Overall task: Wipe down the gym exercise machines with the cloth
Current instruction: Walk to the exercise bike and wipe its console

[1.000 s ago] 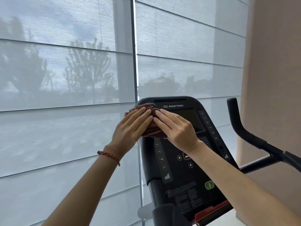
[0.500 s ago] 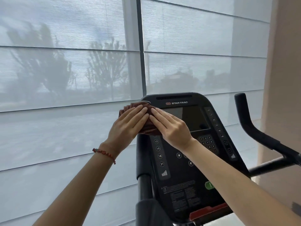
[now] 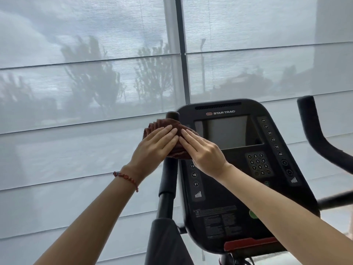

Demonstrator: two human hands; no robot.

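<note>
Both hands up at the top left of the exercise machine (image 3: pixel 238 188), pressing a dark red cloth (image 3: pixel 176 142) around the upper end of the left handlebar (image 3: pixel 168 180) — just beside the console's left edge. Left hand (image 3: pixel 154 148) flat on the cloth from the left, fingers straight and together; right hand (image 3: pixel 202 152) flat on it from the right, fingers straight too, the two sets of fingertips almost meeting over the fabric. Cloth bunched in folds, poking out above and below the hands. Judging by position, early in the job — only the grip's top under the cloth now. Seemingly left to do: the lower bar, the screen (image 3: pixel 227 131), the keypad (image 3: pixel 257 163), the right handlebar (image 3: pixel 315 134). No telling from here which surfaces are already clean, nor whether other machines wait.
</note>
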